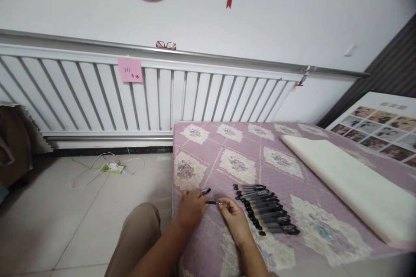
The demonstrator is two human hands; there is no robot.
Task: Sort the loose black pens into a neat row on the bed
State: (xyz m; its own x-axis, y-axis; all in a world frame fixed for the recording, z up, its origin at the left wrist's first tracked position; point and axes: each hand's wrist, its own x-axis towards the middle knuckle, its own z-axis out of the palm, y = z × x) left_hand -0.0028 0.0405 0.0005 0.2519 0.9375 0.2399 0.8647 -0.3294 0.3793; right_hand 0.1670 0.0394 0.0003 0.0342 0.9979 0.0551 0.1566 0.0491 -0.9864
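Observation:
My left hand (191,208) rests on the purple patterned mattress (240,147) with its fingers closed round a black pen (212,202). A dark pen cap (206,191) pokes out just above that hand. My right hand (234,215) pinches the pen's other end, fingers together. Right of both hands lies a row of several black pens (264,212), laid side by side on the mattress.
A long white roll of paper or cloth (351,181) lies across the mattress's right side. A photo board (380,132) stands at the far right. Behind are a white radiator (136,95) with a pink note (130,70) and red glasses (166,45). A power strip (112,167) lies on the tiled floor.

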